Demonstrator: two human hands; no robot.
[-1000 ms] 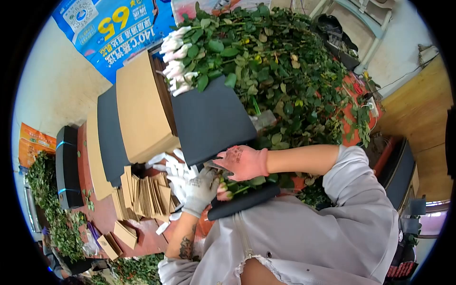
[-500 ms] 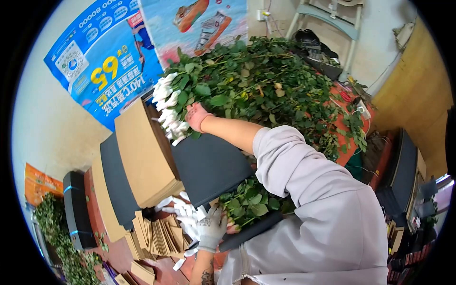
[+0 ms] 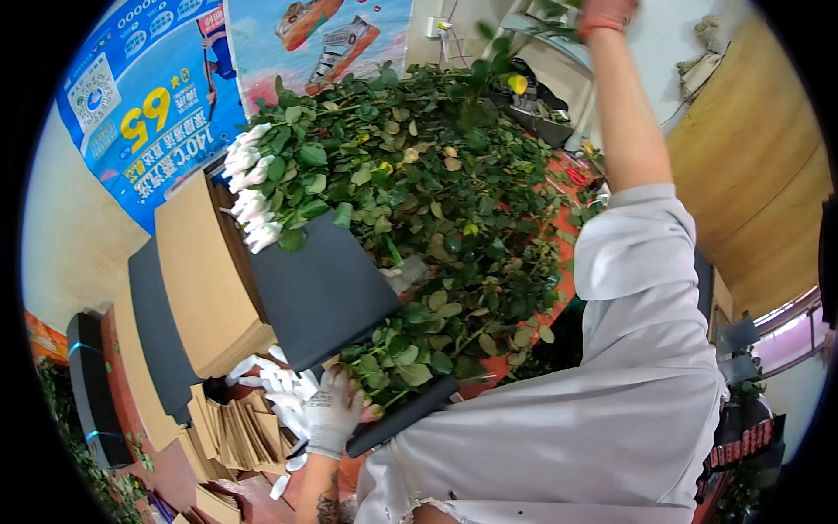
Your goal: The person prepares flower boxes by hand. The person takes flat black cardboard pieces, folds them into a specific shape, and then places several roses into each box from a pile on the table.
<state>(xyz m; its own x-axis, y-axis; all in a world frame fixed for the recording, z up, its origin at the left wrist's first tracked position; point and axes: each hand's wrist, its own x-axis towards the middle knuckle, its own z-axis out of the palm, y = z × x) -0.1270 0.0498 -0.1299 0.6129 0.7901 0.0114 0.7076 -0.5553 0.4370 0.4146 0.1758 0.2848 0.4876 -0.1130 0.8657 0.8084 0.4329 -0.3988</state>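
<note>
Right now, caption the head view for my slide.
Right arm raised in a pink glove, left hand in a white glove beside leafy stems and black sheets.

The glove on my left hand [image 3: 334, 410] is pale knitted cloth, matt and slightly rough; the reddish one on my right hand [image 3: 608, 13] is too blurred to tell its finish, as is the leafy stem [image 3: 543, 33] it grips. My grey sleeve [image 3: 635, 249] is smooth cloth with a soft sheen. Beside me, the tall brown stack [image 3: 205, 288] and small folded pieces [image 3: 236, 432] look like matt cardboard, the black sheet [image 3: 323, 293] smooth and dull. The blue poster [image 3: 153, 105] seems smooth, printed paper; the panel [image 3: 755, 183] looks like smooth, grained wood.
</note>
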